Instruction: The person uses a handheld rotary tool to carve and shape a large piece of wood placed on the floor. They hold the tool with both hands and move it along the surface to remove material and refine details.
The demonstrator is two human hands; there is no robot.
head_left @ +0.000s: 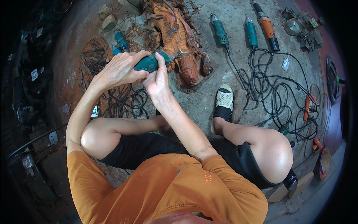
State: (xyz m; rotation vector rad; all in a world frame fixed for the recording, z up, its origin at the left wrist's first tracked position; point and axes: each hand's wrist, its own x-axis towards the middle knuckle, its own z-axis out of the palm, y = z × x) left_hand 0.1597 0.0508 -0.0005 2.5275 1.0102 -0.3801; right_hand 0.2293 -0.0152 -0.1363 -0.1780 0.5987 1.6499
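Note:
A teal handheld grinder is held in both of my hands, lying crosswise near the top centre. My left hand is closed around its left part, thumb and fingers on the body. From below, my right hand grips the end nearer the carving, thumb up along its side. That end is beside a reddish-brown wood carving with a rounded, carved head toward me. Whether the grinder touches the wood cannot be made out.
On the right lie two teal power tools and an orange-and-black one, with tangled black cables. A round tray of chisels and another teal tool are at left. A wooden block lies beside my shoe.

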